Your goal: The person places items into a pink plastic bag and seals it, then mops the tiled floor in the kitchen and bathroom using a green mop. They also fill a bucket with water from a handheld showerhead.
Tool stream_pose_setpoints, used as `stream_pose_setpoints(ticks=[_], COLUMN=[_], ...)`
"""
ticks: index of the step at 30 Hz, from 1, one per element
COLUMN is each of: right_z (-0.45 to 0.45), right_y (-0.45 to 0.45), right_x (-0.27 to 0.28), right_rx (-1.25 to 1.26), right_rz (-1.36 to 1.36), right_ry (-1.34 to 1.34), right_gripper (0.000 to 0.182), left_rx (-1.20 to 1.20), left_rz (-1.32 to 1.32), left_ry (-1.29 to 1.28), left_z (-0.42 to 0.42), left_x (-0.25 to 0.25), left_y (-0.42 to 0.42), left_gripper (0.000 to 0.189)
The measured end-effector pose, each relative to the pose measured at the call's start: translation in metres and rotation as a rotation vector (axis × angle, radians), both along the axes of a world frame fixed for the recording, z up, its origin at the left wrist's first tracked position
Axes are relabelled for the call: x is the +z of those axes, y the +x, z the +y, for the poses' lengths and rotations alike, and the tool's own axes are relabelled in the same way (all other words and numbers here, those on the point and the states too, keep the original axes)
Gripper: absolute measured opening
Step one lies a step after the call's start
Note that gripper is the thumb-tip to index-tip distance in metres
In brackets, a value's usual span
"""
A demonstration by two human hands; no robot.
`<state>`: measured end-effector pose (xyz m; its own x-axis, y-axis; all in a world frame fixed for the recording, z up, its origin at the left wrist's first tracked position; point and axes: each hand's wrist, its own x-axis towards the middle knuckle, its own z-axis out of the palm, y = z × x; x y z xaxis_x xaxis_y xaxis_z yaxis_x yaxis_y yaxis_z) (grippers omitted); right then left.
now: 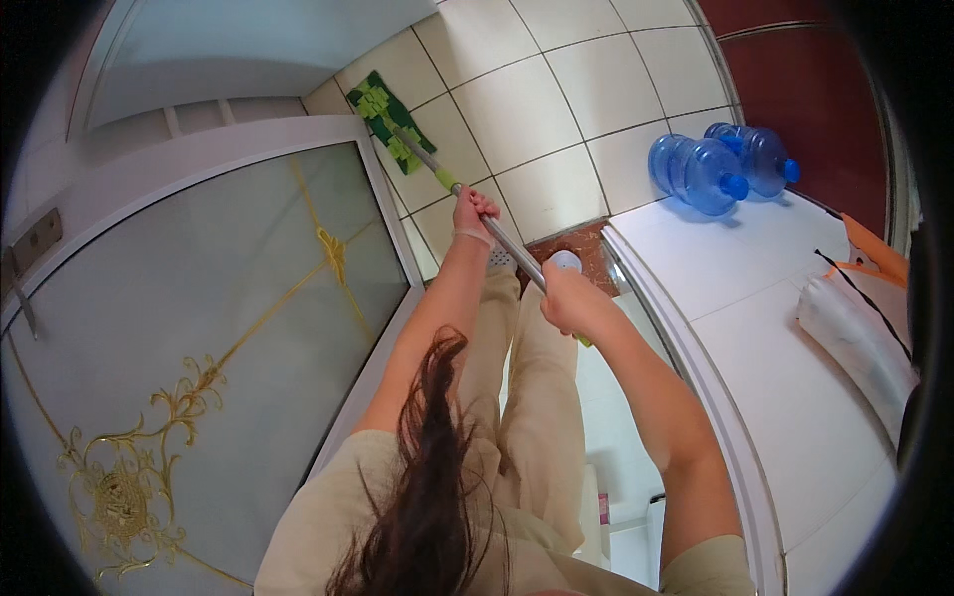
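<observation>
A flat mop spans the view diagonally, its metal pole [516, 252] running up and left from my hands. My left hand [474, 213] is wrapped around the pole just above a light-green collar [446, 179]. Closer to my body, my right hand [572, 299] grips the pole near its upper end, where a bit of green shows beneath the palm. The mop's green pad [414, 132] lies on the cream floor tiles [514, 97], beside the corner of a framed glass door.
The frosted-glass door [223, 276] with gold ornament stands at left, a metal handle [30, 305] on it. Two blue water jugs [697, 175] lie on their sides at right, near a white tiled wall [775, 320] and dark red panel [805, 112]. A silvery bag [850, 357] is at far right.
</observation>
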<state>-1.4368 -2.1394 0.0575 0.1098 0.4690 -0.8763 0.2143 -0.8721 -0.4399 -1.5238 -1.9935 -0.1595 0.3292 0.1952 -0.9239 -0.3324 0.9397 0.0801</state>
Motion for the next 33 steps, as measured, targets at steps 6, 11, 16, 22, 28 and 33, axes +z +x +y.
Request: stream_pose_setpoints(ticks=[6, 11, 16, 22, 28, 33], right_z=[0.01, -0.001, -0.006, -0.003, 0.001, -0.004], right_y=[0.021, 0.052, 0.036, 0.021, -0.007, -0.032], right_x=[-0.049, -0.053, -0.053, -0.045, -0.028, -0.01], right_rx=[0.02, -0.391, -0.506, -0.671, -0.951, -1.209], right_rz=[-0.081, 0.333, 0.41, 0.559, 0.699, 0.778], right_ry=[0.168, 0.137, 0.136, 0.124, 0.113, 0.107], right_gripper=[0.012, 0.015, 0.013, 0.012, 0.015, 0.02], left_rx=[-0.039, -0.227, -0.357, -0.535, -0.857, -1.149], left_rz=[0.11, 0.36, 0.448, 0.51, 0.56, 0.557], left_ry=[0.067, 0.151, 0.191, 0.29, 0.391, 0.429], left_z=[0.035, 0.038, 0.04, 0.049, 0.058, 0.05], left_x=[-0.017, -0.019, -0.014, -0.019, 0.007, 0.026], left_y=[0.026, 0.055, 0.05, 0.036, 0.042, 0.057], left_gripper=[0.035, 0.032, 0.028, 0.024, 0.021, 0.019])
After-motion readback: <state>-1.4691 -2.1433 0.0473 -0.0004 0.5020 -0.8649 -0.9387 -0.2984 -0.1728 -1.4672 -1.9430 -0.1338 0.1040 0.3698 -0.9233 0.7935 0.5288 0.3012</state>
